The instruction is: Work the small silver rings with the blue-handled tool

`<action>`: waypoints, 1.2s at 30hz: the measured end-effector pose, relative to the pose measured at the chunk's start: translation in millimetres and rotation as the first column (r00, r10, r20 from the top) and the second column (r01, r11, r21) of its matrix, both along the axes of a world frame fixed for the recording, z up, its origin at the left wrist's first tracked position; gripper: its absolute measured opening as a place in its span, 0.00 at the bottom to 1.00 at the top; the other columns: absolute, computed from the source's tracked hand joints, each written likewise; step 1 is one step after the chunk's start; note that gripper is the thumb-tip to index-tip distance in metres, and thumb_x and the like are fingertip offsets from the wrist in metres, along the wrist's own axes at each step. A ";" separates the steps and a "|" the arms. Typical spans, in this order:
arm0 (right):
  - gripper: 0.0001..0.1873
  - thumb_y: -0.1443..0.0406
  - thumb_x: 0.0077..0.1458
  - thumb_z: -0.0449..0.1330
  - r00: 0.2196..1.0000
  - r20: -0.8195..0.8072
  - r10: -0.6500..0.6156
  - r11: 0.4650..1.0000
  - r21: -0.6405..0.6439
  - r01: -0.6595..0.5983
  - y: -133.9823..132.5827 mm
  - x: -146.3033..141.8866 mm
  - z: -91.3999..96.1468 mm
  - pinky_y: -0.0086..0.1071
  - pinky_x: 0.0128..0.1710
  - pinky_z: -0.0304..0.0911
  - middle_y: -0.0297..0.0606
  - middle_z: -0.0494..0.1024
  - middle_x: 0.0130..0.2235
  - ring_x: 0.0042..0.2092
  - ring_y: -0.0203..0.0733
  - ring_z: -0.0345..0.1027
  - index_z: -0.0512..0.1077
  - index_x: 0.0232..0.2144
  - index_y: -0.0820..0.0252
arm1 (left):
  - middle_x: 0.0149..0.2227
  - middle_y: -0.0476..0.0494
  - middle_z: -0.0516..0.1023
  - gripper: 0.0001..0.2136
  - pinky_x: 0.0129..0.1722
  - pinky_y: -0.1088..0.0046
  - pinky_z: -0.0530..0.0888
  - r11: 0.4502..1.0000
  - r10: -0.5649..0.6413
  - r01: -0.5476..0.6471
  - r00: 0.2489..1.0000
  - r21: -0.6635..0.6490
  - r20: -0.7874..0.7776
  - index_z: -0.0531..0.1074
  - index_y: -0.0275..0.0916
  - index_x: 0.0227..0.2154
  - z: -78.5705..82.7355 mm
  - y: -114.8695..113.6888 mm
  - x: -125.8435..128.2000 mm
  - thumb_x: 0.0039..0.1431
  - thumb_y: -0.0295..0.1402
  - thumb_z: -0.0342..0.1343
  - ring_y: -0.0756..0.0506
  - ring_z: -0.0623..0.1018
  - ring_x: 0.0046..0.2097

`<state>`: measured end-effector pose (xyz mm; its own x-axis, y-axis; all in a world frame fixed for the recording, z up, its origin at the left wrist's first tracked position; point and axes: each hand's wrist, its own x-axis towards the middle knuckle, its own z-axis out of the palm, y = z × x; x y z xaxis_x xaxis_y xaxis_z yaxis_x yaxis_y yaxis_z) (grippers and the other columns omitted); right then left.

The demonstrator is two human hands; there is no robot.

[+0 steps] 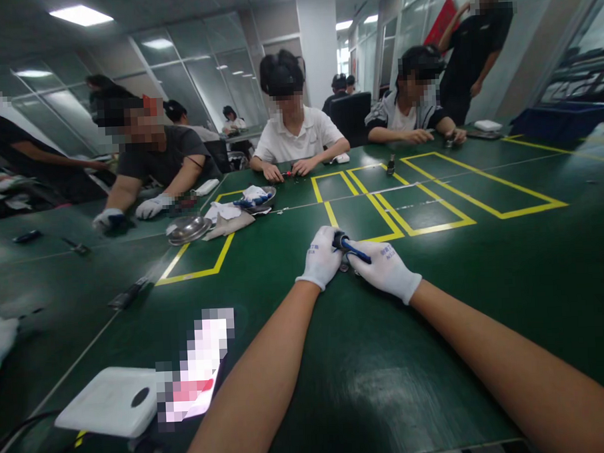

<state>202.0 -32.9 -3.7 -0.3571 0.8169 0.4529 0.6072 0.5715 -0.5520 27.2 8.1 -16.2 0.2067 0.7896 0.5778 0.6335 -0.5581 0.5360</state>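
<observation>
The left hand (320,256) is closed round a dark part (339,239) at twelve o'clock ahead, over the green table (509,277); the right hand (381,266) grips a blue tool (359,252) that points to ten o'clock, seemingly against the part. A slack grip or a crooked push could send the tool skidding into the steadying hand. A small metal piece (344,267), just at six o'clock of the part, could get knocked away by a dipping hand

The counter (387,343) is green with yellow rectangles (534,209). The gloves (319,259) are white with blue print, the tool (358,251) blue and black. The box (106,398) is white with a dark oval, the banner (439,24) red.
</observation>
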 end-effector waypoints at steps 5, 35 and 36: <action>0.14 0.62 0.64 0.57 0.985 -0.174 0.014 0.992 -0.125 -0.036 -5.6 -0.1 10.6 0.37 0.46 0.71 0.37 0.84 0.41 0.42 0.45 0.78 0.79 0.47 0.56 | 0.44 0.41 0.76 0.14 0.50 0.62 0.75 0.997 0.075 -0.074 0.997 -0.032 0.024 0.71 0.38 0.43 -1.8 1.7 -1.1 0.53 0.23 0.60 0.41 0.77 0.46; 0.08 0.63 0.63 0.58 0.996 0.091 -0.013 0.977 0.214 -0.007 -13.2 -7.2 12.0 0.42 0.54 0.71 0.48 0.80 0.54 0.53 0.51 0.77 0.76 0.34 0.58 | 0.45 0.42 0.77 0.14 0.52 0.63 0.75 0.997 0.023 -0.017 0.996 -0.074 0.091 0.71 0.38 0.45 0.6 -1.4 0.3 0.55 0.23 0.60 0.43 0.78 0.47; 0.08 0.63 0.63 0.58 0.997 0.083 -0.006 0.975 0.222 -0.012 -13.0 -7.1 11.3 0.42 0.54 0.71 0.47 0.80 0.55 0.54 0.51 0.76 0.76 0.34 0.58 | 0.45 0.42 0.77 0.14 0.52 0.62 0.75 0.997 0.024 -0.017 0.996 -0.073 0.089 0.71 0.39 0.45 0.7 -1.3 0.3 0.55 0.23 0.60 0.43 0.78 0.48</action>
